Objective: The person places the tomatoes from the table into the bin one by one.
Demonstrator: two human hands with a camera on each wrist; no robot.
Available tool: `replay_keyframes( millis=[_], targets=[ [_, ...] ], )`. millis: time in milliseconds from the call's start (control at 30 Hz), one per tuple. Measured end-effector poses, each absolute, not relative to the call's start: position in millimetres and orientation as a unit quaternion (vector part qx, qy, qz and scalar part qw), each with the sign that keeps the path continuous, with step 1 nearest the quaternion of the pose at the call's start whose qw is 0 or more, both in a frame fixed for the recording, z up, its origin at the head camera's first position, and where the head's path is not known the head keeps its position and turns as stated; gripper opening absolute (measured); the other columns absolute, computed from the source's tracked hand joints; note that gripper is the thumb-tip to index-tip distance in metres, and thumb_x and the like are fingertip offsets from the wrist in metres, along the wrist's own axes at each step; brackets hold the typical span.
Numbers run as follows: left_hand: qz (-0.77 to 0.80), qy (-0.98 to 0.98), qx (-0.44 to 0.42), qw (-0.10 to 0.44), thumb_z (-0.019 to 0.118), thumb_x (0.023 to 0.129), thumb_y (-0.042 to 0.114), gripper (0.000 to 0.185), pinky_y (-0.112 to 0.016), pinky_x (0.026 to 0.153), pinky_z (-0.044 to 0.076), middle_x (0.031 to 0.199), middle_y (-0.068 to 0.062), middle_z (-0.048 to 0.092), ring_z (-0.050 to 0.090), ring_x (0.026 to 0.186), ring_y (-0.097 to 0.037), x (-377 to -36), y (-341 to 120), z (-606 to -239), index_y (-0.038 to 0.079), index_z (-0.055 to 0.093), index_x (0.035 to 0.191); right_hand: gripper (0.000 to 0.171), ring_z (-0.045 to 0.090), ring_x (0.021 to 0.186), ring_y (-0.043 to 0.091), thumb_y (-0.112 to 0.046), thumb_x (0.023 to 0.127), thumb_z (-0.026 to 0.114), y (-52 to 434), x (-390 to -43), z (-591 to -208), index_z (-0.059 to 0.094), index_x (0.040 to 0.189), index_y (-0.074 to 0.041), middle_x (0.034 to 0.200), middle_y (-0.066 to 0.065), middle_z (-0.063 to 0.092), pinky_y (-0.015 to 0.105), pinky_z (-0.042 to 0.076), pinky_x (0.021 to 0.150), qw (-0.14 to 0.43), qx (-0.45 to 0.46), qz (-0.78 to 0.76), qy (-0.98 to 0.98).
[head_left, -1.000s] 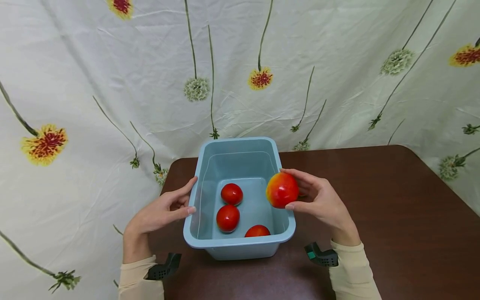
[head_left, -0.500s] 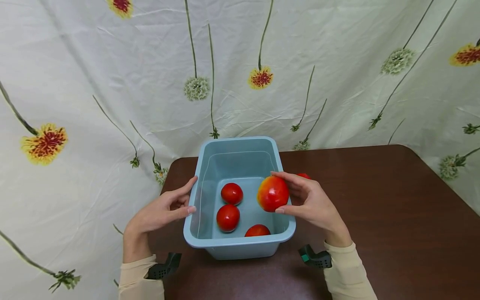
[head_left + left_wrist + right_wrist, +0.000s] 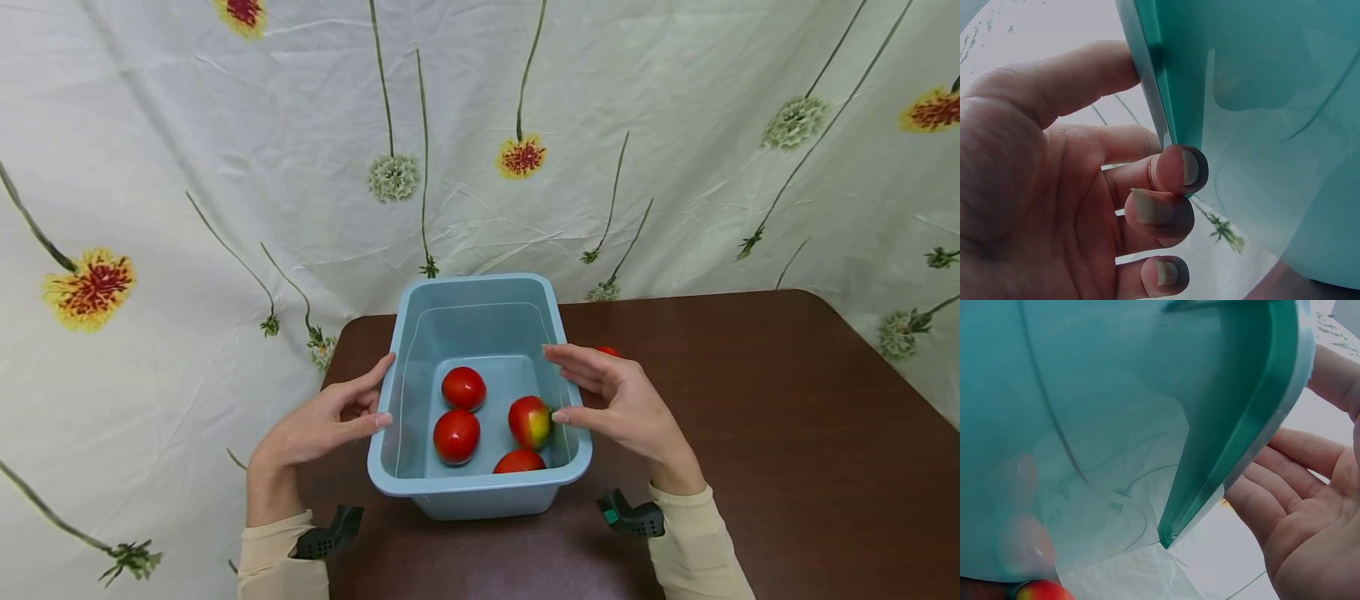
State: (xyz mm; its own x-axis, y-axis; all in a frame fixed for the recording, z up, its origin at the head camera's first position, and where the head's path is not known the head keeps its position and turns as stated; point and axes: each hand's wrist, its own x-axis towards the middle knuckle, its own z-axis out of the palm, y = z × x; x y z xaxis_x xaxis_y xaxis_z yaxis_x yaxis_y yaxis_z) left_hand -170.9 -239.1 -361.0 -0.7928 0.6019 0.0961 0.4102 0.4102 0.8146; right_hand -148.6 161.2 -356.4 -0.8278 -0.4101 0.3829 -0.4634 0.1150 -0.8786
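Note:
In the head view a pale blue tub [image 3: 480, 485] stands upright on the brown table. Inside, a red tomato with a yellow patch [image 3: 529, 422] lies just left of my right thumb. Three redder tomatoes share the tub: one at the back [image 3: 463, 388], one in front of it [image 3: 456, 437], and a third [image 3: 519, 463] partly hidden by the near wall. My right hand [image 3: 615, 404] holds nothing, thumb and fingers spread apart at the right rim. My left hand [image 3: 326, 425] touches the left rim with thumb and forefinger; the left wrist view shows its other fingers bent beside it.
Another red thing [image 3: 607, 352] peeks out behind my right hand, mostly hidden. The right wrist view catches a red-and-yellow round thing [image 3: 1044, 590] at its bottom edge. Brown table [image 3: 780, 442] extends to the right. A flowered cloth [image 3: 300, 150] hangs behind.
My right hand moves left over the tub with the red-and-yellow tomato, then lets go; it now lies in the tub. The near tomato has shifted slightly right. My left hand stays put.

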Motion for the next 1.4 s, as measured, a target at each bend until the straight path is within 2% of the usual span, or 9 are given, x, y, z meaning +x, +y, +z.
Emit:
replay_keyframes(
  millis=[100,300,533,700,833,967,1167,1267,1400],
  targets=[
    [0.45,0.833,0.304,0.106,0.062,0.093,0.013,0.076,-0.028,0.062,0.046,0.077,-0.002,0.058,0.055,0.069,-0.012,-171,-239,-361,0.013,0.019,0.156,0.064,0.057,0.126,0.01,-0.004,0.08,0.078,162,-149,-357,0.053,0.139,-0.007,0.138,0.012,0.057,0.021,0.044,0.101,0.025,0.277,0.601,-0.749],
    [0.45,0.833,0.303,0.107,0.062,0.093,0.013,0.076,-0.028,0.061,0.045,0.076,-0.002,0.058,0.055,0.069,-0.012,-171,-239,-361,0.013,0.02,0.156,0.059,0.057,0.126,0.024,-0.001,0.082,0.074,164,-151,-359,0.052,0.137,-0.003,0.137,0.019,0.056,0.025,0.046,0.1,0.044,0.27,0.604,-0.748],
    [0.451,0.833,0.302,0.11,0.062,0.093,0.013,0.076,-0.029,0.061,0.045,0.076,-0.002,0.056,0.055,0.069,-0.012,-171,-238,-361,0.013,0.02,0.156,0.055,0.059,0.125,0.023,0.0,0.084,0.072,168,-155,-361,0.052,0.136,0.0,0.137,0.022,0.055,0.026,0.049,0.094,0.059,0.25,0.63,-0.733],
    [0.453,0.832,0.302,0.108,0.062,0.093,0.013,0.076,-0.029,0.062,0.046,0.076,-0.003,0.056,0.055,0.069,-0.012,-171,-238,-361,0.013,0.02,0.156,0.049,0.062,0.121,0.014,-0.004,0.088,0.069,172,-159,-365,0.054,0.134,0.001,0.136,0.019,0.057,0.024,0.05,0.092,0.061,0.192,0.665,-0.719],
    [0.453,0.833,0.299,0.106,0.062,0.093,0.013,0.076,-0.029,0.062,0.046,0.077,-0.003,0.057,0.055,0.069,-0.013,-171,-238,-361,0.014,0.021,0.156,0.046,0.062,0.117,0.006,-0.006,0.089,0.069,176,-162,-368,0.055,0.132,0.001,0.135,0.018,0.058,0.022,0.049,0.093,0.093,0.154,0.673,-0.718],
    [0.454,0.833,0.3,0.106,0.062,0.093,0.013,0.076,-0.029,0.061,0.046,0.076,-0.003,0.056,0.055,0.069,-0.013,-171,-238,-361,0.014,0.021,0.156,0.045,0.063,0.115,0.003,-0.006,0.089,0.068,179,-166,-373,0.056,0.132,0.001,0.134,0.021,0.057,0.021,0.047,0.094,0.125,0.134,0.668,-0.721],
    [0.452,0.834,0.298,0.105,0.062,0.093,0.013,0.076,-0.029,0.062,0.046,0.076,-0.003,0.056,0.055,0.069,-0.013,-171,-239,-362,0.014,0.021,0.156,0.047,0.062,0.113,0.001,-0.008,0.089,0.069,181,-173,-381,0.055,0.134,0.0,0.137,0.021,0.056,0.024,0.046,0.095,0.14,0.095,0.663,-0.729],
    [0.451,0.834,0.3,0.104,0.062,0.093,0.013,0.076,-0.029,0.061,0.045,0.076,-0.002,0.054,0.054,0.068,-0.012,-171,-239,-362,0.014,0.02,0.156,0.049,0.061,0.119,0.006,-0.008,0.09,0.068,181,-177,-385,0.053,0.136,-0.002,0.139,0.016,0.055,0.024,0.046,0.096,0.145,0.062,0.662,-0.732],
    [0.452,0.832,0.303,0.104,0.062,0.093,0.013,0.075,-0.029,0.061,0.046,0.075,-0.002,0.055,0.054,0.068,-0.012,-171,-239,-362,0.014,0.021,0.156,0.052,0.055,0.13,0.021,-0.008,0.09,0.068,183,-182,-393,0.052,0.139,-0.005,0.142,0.01,0.054,0.029,0.043,0.1,0.153,0.028,0.656,-0.738]
  ],
)
